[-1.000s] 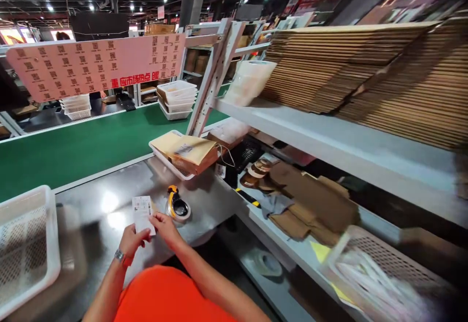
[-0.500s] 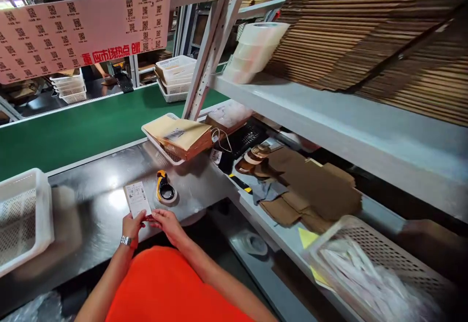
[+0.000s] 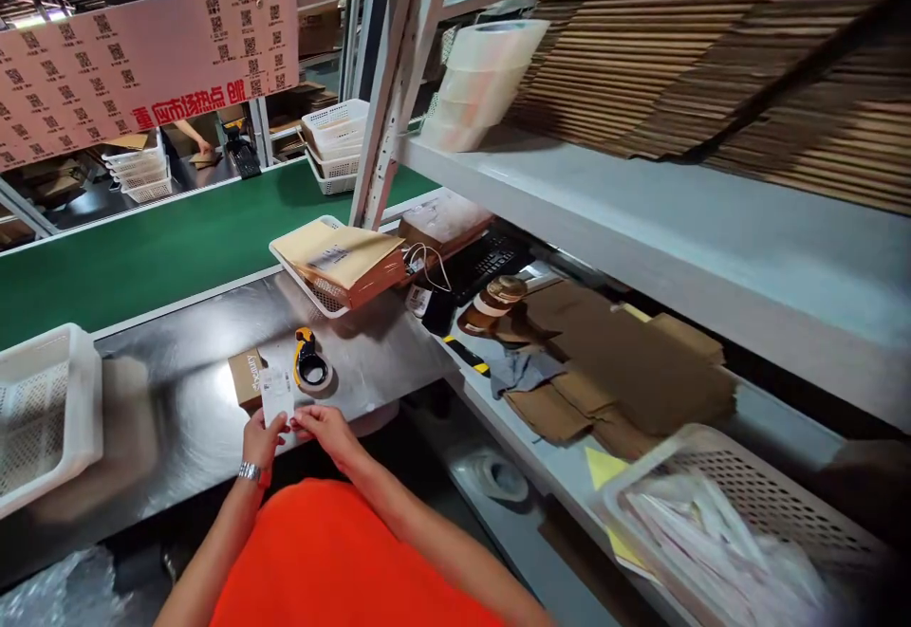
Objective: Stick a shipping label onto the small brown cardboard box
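Low and left of centre in the frame: left hand (image 3: 262, 437) and right hand (image 3: 320, 423) side by side at the near edge of the steel counter (image 3: 177, 418), fingertips of both pinched on the lower end of a small white printed label (image 3: 277, 395). Label upright, overlapping the right part of a small brown cardboard box (image 3: 246, 376) lying flat on the counter just behind the hands. Just right of the box, a yellow-and-black tape dispenser (image 3: 309, 371), close to the label but apart from it. Metal watch (image 3: 249, 471) on the left wrist; orange garment (image 3: 342, 561) filling the bottom centre. Bare, reflective steel to the left of the box, running as far as a white perforated basket (image 3: 43, 409) at the left edge of the frame. Behind, toward mid-frame, another white basket (image 3: 313, 290) loaded with tan padded envelopes (image 3: 338, 257), overhanging the strip between counter and green conveyor belt (image 3: 157, 248). Counter's right edge dropping to a lower shelf (image 3: 541, 456) strewn with flattened cardboard pieces (image 3: 619, 361), rolls of brown tape (image 3: 494, 300) and a keyboard (image 3: 488, 262). Lower right, a white basket holding pale bags (image 3: 718, 532), blurred. Upper right, a grey shelf (image 3: 641, 219) bearing stacked flat cartons (image 3: 712, 58) and clear tape rolls (image 3: 484, 86). Upper left, a pink board of printed codes (image 3: 142, 58) above the belt.
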Action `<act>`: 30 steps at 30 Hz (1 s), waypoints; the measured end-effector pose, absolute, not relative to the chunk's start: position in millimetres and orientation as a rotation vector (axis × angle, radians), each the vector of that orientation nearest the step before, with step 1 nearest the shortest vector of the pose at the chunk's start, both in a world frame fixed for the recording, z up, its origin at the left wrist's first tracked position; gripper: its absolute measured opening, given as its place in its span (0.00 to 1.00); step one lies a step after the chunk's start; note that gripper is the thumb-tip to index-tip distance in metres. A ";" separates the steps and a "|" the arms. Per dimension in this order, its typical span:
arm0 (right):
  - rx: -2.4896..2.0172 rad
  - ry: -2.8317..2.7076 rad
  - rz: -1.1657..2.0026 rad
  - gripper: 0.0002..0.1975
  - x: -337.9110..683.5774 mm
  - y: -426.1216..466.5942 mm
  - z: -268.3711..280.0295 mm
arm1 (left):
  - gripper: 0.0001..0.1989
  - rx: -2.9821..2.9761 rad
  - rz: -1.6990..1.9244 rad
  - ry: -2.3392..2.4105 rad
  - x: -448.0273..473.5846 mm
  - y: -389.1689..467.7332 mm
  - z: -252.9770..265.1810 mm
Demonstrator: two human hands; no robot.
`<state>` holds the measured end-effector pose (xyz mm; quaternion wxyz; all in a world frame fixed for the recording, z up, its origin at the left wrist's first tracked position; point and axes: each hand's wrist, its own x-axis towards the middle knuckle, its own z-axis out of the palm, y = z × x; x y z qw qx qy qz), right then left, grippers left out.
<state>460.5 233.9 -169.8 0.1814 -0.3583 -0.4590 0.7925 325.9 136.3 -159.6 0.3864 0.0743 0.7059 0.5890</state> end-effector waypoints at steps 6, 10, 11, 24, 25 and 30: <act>-0.956 -1.277 2.239 0.32 479.1 242.0 -170.1 | 0.28 0.095 1.514 1.748 348.3 145.5 -152.3; -0.961 -1.239 2.232 0.32 491.0 245.9 -174.2 | 0.27 0.026 1.501 1.682 365.5 151.8 -149.9; -0.970 -1.233 2.228 0.31 493.8 247.1 -175.5 | 0.27 0.018 1.498 1.676 369.0 153.1 -149.0; -1.000 -1.231 2.217 0.26 517.5 261.6 -178.1 | 0.30 0.119 1.366 1.942 389.5 162.3 -146.4; -1.000 -1.240 2.216 0.25 518.5 262.2 -177.4 | 0.32 0.171 1.372 2.007 389.5 161.7 -145.7; -0.996 -1.283 2.170 0.23 525.1 265.8 -173.6 | 0.17 0.739 1.245 2.026 395.0 159.6 -133.2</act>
